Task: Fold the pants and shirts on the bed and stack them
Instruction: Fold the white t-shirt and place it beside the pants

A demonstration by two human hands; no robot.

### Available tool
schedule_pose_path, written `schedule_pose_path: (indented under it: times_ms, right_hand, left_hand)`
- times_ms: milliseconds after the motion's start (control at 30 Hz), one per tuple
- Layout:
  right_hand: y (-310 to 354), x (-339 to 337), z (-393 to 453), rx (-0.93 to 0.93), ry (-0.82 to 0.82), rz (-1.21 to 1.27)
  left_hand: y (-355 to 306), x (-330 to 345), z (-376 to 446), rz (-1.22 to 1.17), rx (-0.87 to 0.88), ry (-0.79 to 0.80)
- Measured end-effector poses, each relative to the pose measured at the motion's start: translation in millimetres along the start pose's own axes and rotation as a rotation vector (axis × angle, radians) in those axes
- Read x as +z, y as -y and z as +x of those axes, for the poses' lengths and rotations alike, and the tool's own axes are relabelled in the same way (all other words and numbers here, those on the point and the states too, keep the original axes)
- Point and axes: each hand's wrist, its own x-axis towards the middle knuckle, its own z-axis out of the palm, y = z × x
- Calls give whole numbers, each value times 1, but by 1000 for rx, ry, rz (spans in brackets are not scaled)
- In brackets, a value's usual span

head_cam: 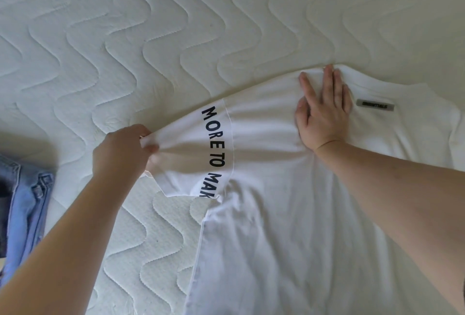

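Observation:
A white T-shirt (289, 209) lies spread on the quilted bed (151, 38), collar end to the right with a grey label (375, 105). Its left sleeve carries black lettering (214, 151). My left hand (120, 151) grips the end of that sleeve and holds it stretched out to the left. My right hand (324, 111) presses flat on the shirt's shoulder area, fingers straight, next to the label.
Folded blue jeans (22, 214) lie at the left edge of the bed. The white quilted mattress stretches out beyond the shirt to the top and left.

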Motion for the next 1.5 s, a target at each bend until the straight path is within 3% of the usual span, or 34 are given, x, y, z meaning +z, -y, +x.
schedule_pose_path:
  times_ms: [67, 167, 267, 367, 467, 533, 633, 967, 1200, 1367, 1500]
  right_hand:
    - [0, 0, 0, 6, 3, -8]
    - [1, 1, 1, 19, -7, -9]
    - [1, 1, 0, 15, -15, -4]
    - [1, 3, 0, 9, -26, -7]
    - [1, 5, 0, 9, -35, 4]
    - [1, 6, 1, 9, -29, 2]
    - [1, 6, 1, 11, -22, -9]
    - [2, 3, 2, 10, 32, -12]
    - [2, 4, 1, 4, 18, -5]
    - [2, 0, 4, -2, 39, 8]
    - [6, -6, 5, 1, 140, -50]
  left_hand:
    - [-7, -2, -3, 149, 2, -53]
    - [-31, -3, -9, -12, 217, -188]
    - [-77, 2, -5, -182, 409, -58]
    - [-121, 8, 12, -252, 357, 56]
    - [-146, 3, 36, -6, 343, 51]
    - [-153, -2, 48, 30, 310, 46]
    - [-151, 4, 52, -29, 296, -31]
    - [-115, 23, 24, -137, 485, -357]
    - [-30, 40, -58, -502, 227, -504]
    - [6, 71, -86, -883, -62, -345]
    - [13, 80, -92, -913, -42, -266]
